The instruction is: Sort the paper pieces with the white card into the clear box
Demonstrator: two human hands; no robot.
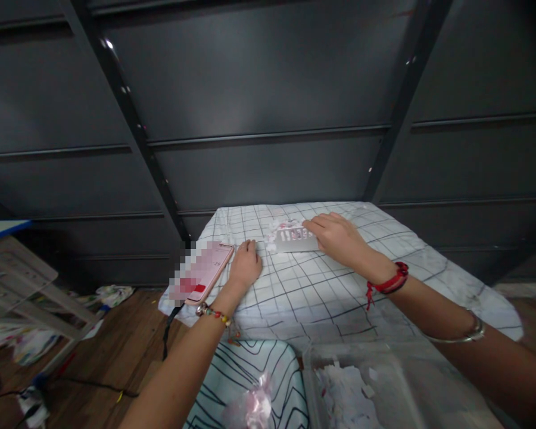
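My right hand [339, 238] pinches the right end of a pale grey card [295, 239] with a row of small pink-and-white pieces, which look like false nails. Behind the card's left part lies a little heap of whitish scraps [274, 229], too blurred to make out. My left hand [246, 263] rests palm down on the checked cloth [290, 286], holding nothing, its fingers stretched forward. Just left of it lies a pink phone [214, 268] with a lit screen, partly blurred out.
A clear plastic bin [384, 387] with white paper pieces stands at the near right. Beside it, a shiny pink wrapped thing [256, 405] lies on a wavy-patterned cushion [232, 369]. Dark panels [259, 173] rise behind the table. Cables [98, 386] cross the floor at left.
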